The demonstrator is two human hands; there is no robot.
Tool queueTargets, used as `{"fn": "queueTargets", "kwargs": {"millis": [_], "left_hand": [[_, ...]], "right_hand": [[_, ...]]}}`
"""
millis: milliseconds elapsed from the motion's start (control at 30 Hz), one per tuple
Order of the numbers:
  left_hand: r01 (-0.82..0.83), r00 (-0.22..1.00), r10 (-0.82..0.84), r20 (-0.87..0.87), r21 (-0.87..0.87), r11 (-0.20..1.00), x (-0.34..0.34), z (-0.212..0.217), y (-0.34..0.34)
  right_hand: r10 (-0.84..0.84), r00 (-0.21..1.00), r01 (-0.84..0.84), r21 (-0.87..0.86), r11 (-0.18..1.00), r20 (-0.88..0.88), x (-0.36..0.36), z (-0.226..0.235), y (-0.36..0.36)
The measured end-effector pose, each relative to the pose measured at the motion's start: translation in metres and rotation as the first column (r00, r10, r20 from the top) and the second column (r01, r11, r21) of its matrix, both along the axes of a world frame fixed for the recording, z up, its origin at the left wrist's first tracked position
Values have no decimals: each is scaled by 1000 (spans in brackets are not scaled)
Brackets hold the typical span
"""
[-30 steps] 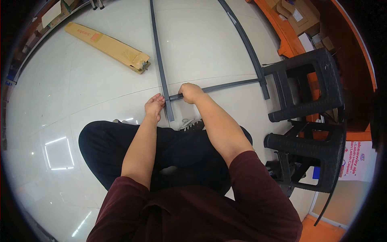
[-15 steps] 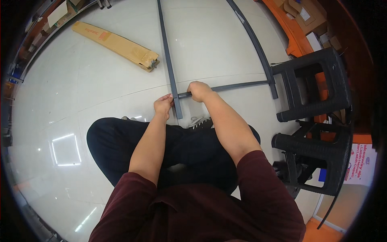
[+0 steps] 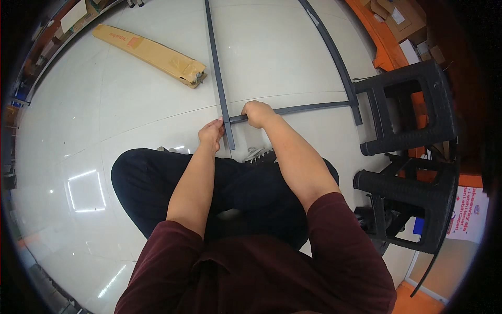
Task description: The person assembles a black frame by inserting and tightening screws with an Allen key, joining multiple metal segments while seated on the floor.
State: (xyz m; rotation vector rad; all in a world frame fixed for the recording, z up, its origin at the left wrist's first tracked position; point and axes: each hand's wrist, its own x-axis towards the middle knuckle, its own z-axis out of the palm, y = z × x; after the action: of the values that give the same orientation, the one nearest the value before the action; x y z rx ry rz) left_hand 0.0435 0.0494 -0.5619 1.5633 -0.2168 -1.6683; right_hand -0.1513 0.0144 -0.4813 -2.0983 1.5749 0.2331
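Observation:
My right hand (image 3: 258, 113) is closed round a dark grey crossbar (image 3: 314, 108), close to its left end. That end meets a long dark grey upright (image 3: 218, 73) lying away from me on the floor. My left hand (image 3: 211, 134) is at the outer side of this joint, its fingertips pressed together against the upright. Anything small between those fingertips is hidden. At its right end the crossbar joins a second long grey upright (image 3: 334, 52), so the three bars form an open-ended frame.
A long cardboard box (image 3: 149, 54) lies on the glossy tiled floor, far left. Black plastic stools (image 3: 413, 110) stand at the right, close to the frame's right corner. Behind them runs an orange shelf (image 3: 374, 39) with cartons. My bent legs (image 3: 157, 183) are just below the joint.
My left fingers have shifted slightly at the joint. The right hand keeps its hold on the crossbar, and the whole view has moved a little.

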Motion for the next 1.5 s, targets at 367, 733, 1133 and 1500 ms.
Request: {"fn": "queueTargets", "kwargs": {"millis": [367,733,1133,1500], "left_hand": [[69,997,-73,-28,-116,991,1,0,0],[12,988,-28,-149,-106,994,1,-9,-4],[215,969,-214,122,2,977,-3,-9,-1],[124,976,-97,196,-129,984,-12,23,4]], "right_hand": [[1,1000,-1,13,1000,0,-2,6,1],[-16,999,15,18,1000,39,-10,2,0],[-47,996,44,43,998,82,-8,0,1],[-34,992,34,1,999,122,-11,-8,2]]}}
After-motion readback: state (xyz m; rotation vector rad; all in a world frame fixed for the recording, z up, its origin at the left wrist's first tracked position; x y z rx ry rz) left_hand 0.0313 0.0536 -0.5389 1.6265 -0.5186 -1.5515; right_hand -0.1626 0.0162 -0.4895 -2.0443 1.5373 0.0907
